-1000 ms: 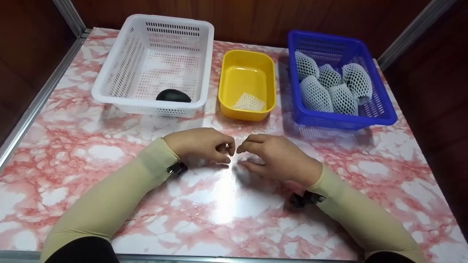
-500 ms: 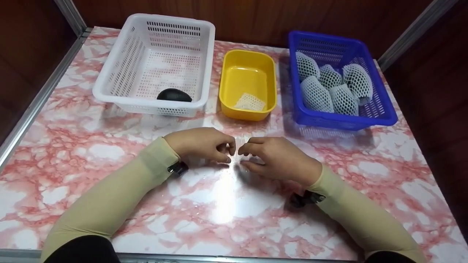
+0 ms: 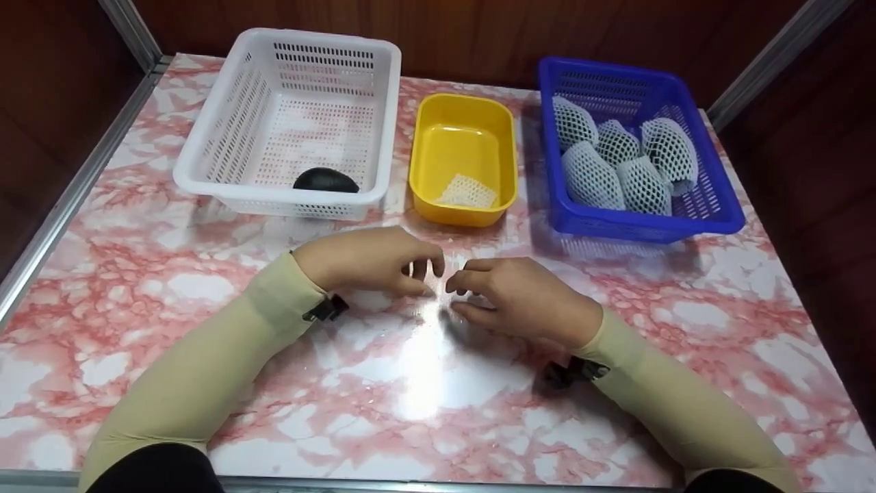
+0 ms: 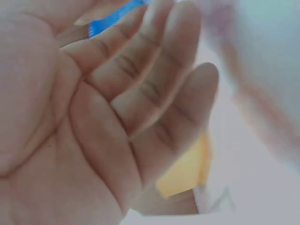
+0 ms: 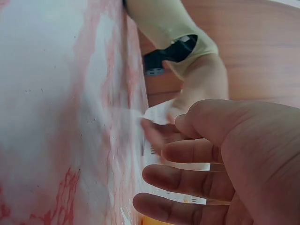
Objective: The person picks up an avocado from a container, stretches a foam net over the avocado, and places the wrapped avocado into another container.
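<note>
Both hands hover over the middle of the table, fingertips facing each other a short way apart. My left hand (image 3: 373, 260) has loosely bent fingers; its palm shows bare in the left wrist view. Across from it, my right hand (image 3: 527, 298) also has relaxed fingers with nothing between them, as the right wrist view shows. Beyond the hands stands a yellow tub (image 3: 463, 218) with a piece of white foam netting (image 3: 469, 192) in it. A dark, smooth oval object (image 3: 326, 180) lies at the near side of the white basket (image 3: 294, 194), nearest my left hand.
At the right, a blue basket (image 3: 643, 224) holds several dark objects in white foam net sleeves (image 3: 592, 177). The marbled red and white table (image 3: 438, 438) has wooden panels behind it and metal frame edges at its sides.
My left hand has shifted slightly away from me, toward the containers, in the last half second. The right hand and the containers stay practically where they were.
</note>
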A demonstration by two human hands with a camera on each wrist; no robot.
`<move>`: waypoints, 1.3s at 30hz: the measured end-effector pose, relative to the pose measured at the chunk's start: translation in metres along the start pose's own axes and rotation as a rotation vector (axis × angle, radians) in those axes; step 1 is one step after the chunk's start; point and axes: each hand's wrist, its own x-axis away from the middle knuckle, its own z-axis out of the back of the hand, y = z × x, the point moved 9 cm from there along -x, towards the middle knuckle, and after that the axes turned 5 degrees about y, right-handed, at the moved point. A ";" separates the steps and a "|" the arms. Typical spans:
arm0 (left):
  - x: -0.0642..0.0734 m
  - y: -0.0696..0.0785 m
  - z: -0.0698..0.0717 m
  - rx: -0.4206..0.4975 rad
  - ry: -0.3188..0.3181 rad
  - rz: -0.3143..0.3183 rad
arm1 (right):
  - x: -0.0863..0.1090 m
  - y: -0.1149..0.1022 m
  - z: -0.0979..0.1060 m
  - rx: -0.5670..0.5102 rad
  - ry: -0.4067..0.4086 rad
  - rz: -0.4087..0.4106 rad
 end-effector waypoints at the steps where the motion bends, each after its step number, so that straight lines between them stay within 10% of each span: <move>1: 0.001 0.001 0.008 0.004 0.032 -0.004 | 0.000 0.000 0.000 0.003 0.001 0.000; 8: 0.023 -0.008 0.080 0.048 0.329 0.020 | 0.000 0.000 -0.001 -0.025 -0.006 -0.007; 12: 0.034 -0.030 0.115 -0.020 0.372 0.122 | 0.001 0.002 -0.004 -0.036 -0.019 -0.021; 18: 0.043 -0.077 0.137 -0.108 0.166 0.339 | 0.001 0.004 -0.007 -0.040 -0.017 -0.029; 25: 0.057 -0.125 0.121 -0.063 -0.190 0.557 | -0.001 0.003 -0.011 -0.023 -0.040 -0.022; 30: 0.056 -0.141 0.103 0.051 -0.326 0.660 | -0.001 0.002 -0.014 -0.017 -0.055 -0.030; 39: 0.042 -0.147 0.098 -0.161 -0.336 0.557 | -0.002 -0.001 -0.016 -0.023 -0.077 -0.032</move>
